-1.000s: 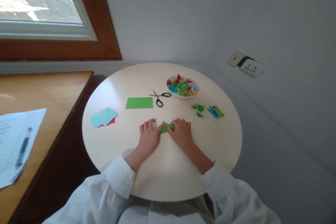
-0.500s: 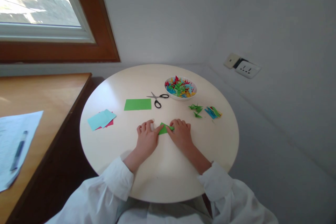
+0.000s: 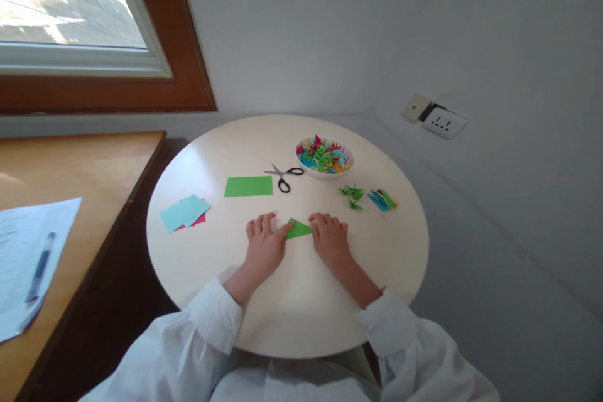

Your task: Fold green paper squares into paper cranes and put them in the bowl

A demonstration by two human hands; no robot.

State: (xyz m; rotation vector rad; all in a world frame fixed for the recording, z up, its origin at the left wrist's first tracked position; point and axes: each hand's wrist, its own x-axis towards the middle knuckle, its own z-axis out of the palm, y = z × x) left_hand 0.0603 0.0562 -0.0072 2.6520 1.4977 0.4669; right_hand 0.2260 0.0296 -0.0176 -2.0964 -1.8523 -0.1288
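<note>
On the round white table (image 3: 292, 326), a small piece of green origami paper (image 3: 298, 229), folded to a triangle, lies between my two hands. My left hand (image 3: 264, 246) presses the paper's left part with the thumb, its other fingers curled on the tabletop. At the right corner, my right hand (image 3: 331, 242) pinches the tip of the paper between thumb and fingers. Just beyond lie a flat green paper sheet (image 3: 249, 186) and black-handled scissors (image 3: 282, 177) with spread blades. Several folded green paper cranes (image 3: 352, 196) rest to the right of my right hand.
A white bowl (image 3: 325, 175) full of colourful paper cranes stands at the back. Coloured paper strips (image 3: 382, 200) lie at the right, light blue sheets (image 3: 181, 215) over red ones at the left. A wooden desk (image 3: 89, 157) holds printed paper (image 3: 56, 232) and a pen (image 3: 40, 267).
My right thumb has drawn back from the paper's middle to its right corner, and the green paper now shows as a flat triangle. My left hand stays nearly in place.
</note>
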